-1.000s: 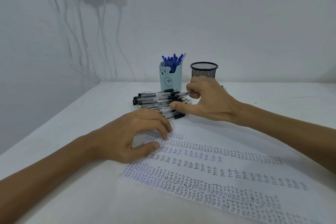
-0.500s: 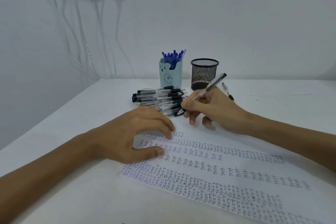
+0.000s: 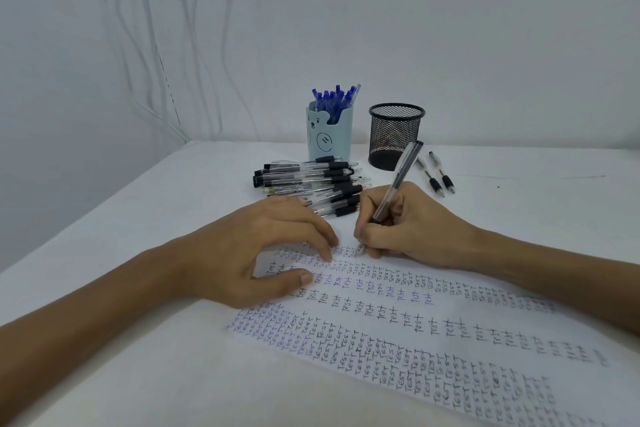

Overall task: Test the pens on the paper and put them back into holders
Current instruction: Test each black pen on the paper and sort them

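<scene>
Writing first. The paper [image 3: 450,333] lay askew on the white desk [image 3: 173,340], covered in slanting rows of one word. Small block capitals "TEST" filled the nearest rows and the far rows. Two middle rows carried a larger, looser "Test". Ink was mostly black, with some blue or violet. No brand could be read on any pen; print too small.

Right hand [image 3: 412,225] pinched a clear-barrelled pen [image 3: 398,180] between thumb and curled fingers, in an ordinary writing grip. The pen's black end tilted up and away toward the holders. Its tip met the paper at the end of the farthest row of small "TEST". The heel of the hand rested on the sheet.

Left hand [image 3: 249,253] held nothing. Fingers were arched and spread, with fingertips and thumb pressed down on the paper's far left corner. Its fingertips sat just beside the pen tip, not touching it.

Behind both hands was a pile of pens [image 3: 311,180], clear barrels with black grips and caps, lying roughly parallel on the desk. The pile's near edge was close to the left knuckles.

Farther back stood a pale blue bear holder [image 3: 329,139] with a bear face on its front, upright and full of blue pens [image 3: 334,99]. Just to its right stood a black mesh holder [image 3: 394,135]; contents could not be made out. Two loose pens [image 3: 442,173] lay side by side on the desk, right of the mesh holder.
</scene>
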Available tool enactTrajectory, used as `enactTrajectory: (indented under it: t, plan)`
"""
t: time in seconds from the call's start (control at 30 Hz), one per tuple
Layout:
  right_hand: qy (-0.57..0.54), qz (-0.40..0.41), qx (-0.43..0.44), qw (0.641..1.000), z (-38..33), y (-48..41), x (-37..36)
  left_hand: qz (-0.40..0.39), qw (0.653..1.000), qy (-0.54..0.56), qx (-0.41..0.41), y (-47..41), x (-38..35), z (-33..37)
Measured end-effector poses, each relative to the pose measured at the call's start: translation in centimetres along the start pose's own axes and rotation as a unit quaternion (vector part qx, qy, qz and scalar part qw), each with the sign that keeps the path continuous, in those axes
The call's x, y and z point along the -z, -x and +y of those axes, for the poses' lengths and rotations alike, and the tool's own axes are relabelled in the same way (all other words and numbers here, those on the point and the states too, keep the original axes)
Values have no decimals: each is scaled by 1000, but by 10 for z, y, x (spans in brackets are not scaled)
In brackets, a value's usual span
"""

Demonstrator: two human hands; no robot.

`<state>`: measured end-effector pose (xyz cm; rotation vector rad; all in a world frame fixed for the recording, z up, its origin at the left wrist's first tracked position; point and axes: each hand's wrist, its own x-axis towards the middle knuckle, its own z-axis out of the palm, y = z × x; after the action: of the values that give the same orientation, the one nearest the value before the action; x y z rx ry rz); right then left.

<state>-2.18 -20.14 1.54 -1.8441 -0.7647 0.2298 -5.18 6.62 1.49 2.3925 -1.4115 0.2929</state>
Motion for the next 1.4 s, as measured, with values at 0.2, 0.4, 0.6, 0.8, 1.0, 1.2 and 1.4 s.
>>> enactTrajectory:
  t: [0.2, 0.4, 0.6, 0.8, 1.0, 1.2, 1.4]
  plan:
    - [11, 2, -3, 1000, 0, 0, 0, -2, 1000, 0, 2, 0, 0, 0]
    - [25, 3, -2, 1000, -2, 0, -1, -2, 1000, 5, 5, 0, 0, 1]
    - [30, 6, -15, 999, -4, -1, -2, -6, 1000, 5, 7, 0, -1, 0]
    - [41, 24, -20, 999, -4, -2, -3, -3, 1000, 3, 7, 1, 0, 0]
    - [37, 19, -23, 999, -4, -2, -3, -5, 1000, 0, 6, 0, 0, 1]
    - [54, 31, -20, 998, -4, -2, -3, -3, 1000, 0, 4, 0, 0, 0]
    - [58, 27, -19, 998, -5, -1, -3, -4, 1000, 2, 5, 0, -1, 1]
